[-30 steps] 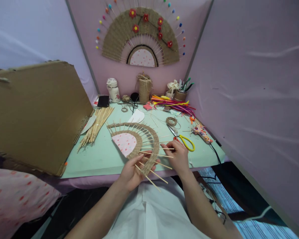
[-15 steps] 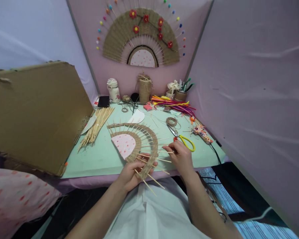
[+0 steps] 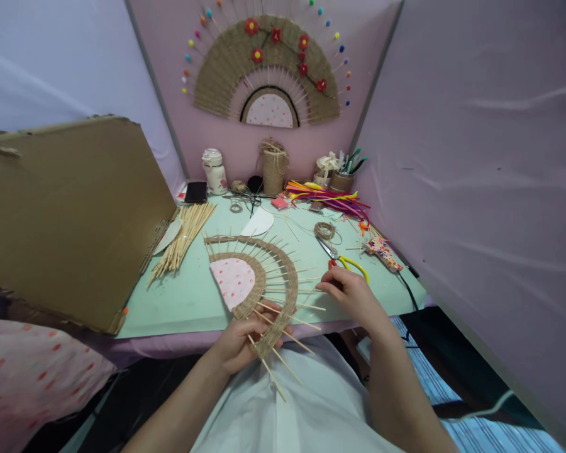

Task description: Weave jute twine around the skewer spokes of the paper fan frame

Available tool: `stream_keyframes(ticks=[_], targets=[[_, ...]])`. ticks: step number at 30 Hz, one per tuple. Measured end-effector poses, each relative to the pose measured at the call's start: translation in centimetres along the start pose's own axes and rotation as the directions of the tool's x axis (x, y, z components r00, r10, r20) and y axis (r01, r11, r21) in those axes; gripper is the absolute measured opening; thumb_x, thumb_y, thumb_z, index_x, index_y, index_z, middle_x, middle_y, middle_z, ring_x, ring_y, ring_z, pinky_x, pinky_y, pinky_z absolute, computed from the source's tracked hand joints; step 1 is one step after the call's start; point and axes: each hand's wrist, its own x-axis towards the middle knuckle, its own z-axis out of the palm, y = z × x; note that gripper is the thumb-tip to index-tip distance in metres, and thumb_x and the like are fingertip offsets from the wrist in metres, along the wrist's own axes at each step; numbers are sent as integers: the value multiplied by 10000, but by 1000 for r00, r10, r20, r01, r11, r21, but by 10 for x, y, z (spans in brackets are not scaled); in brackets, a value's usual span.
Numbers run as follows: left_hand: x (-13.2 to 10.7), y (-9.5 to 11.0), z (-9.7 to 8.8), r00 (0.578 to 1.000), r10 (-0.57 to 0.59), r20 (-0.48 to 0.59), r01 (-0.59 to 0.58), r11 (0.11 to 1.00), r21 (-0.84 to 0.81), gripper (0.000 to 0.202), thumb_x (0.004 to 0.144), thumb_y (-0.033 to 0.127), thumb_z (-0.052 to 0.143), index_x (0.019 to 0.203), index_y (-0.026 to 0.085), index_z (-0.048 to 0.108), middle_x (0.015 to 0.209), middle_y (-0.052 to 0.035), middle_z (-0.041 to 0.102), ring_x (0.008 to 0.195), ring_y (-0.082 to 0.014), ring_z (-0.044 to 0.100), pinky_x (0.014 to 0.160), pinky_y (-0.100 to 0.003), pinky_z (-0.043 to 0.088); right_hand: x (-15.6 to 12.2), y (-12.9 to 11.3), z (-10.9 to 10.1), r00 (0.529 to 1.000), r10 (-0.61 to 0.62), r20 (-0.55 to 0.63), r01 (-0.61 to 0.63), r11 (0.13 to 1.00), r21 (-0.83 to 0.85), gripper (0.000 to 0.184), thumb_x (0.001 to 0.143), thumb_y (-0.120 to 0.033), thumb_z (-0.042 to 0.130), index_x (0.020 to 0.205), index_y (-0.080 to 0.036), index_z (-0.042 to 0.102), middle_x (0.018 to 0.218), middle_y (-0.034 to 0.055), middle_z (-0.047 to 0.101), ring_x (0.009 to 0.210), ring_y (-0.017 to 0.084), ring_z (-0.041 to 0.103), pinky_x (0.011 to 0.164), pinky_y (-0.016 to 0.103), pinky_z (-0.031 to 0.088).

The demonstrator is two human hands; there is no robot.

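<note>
A half-round fan frame (image 3: 264,277) of thin wooden skewers with woven jute bands and a pink spotted centre lies on the mint table mat (image 3: 193,296), its near end hanging over the table's front edge. My left hand (image 3: 236,343) grips that near end, fingers curled around the jute band and skewers. My right hand (image 3: 351,296) is just right of the fan, fingers pinched together at the skewer tips; a thin strand may be in them but I cannot make it out.
Yellow-handled scissors (image 3: 346,263) and a jute coil (image 3: 324,230) lie behind my right hand. A bundle of skewers (image 3: 182,238) is at the left, beside a big cardboard sheet (image 3: 66,214). Jars, a twine spool (image 3: 274,167) and coloured strips (image 3: 330,196) line the back wall.
The fan has turned and slid toward me, its near end now lower over my lap. My left hand moved down with it; my right hand shifted slightly right.
</note>
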Motion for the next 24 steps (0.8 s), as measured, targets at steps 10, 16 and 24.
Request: stream_keyframes(ticks=[10, 16, 24], targets=[[-6, 1, 9, 998, 64, -21, -65, 998, -27, 308, 690, 24, 582, 967, 145, 639, 978, -92, 681, 881, -257, 672, 608, -276, 561, -5, 3, 28, 946, 85, -314, -36, 987, 160, 224, 779, -343, 645, 631, -185, 585, 611, -5, 555, 578, 126, 488, 574, 264, 394], [-10, -1, 25, 998, 53, 16, -52, 997, -53, 322, 690, 31, 605, 981, 162, 642, 1007, -89, 679, 855, -257, 683, 587, -271, 568, -4, 0, 48, 920, 244, -308, -121, 922, 369, 236, 741, -366, 662, 614, -179, 598, 597, 1, 569, 570, 130, 496, 562, 264, 407], [-9, -9, 29, 997, 33, 71, -26, 995, -97, 327, 678, 39, 601, 975, 168, 655, 972, -86, 678, 807, -235, 687, 543, -249, 555, 2, -5, 67, 938, 341, -57, -169, 598, 784, 398, 725, -360, 645, 1089, -224, 558, 755, 10, 625, 585, 137, 556, 500, 243, 436]])
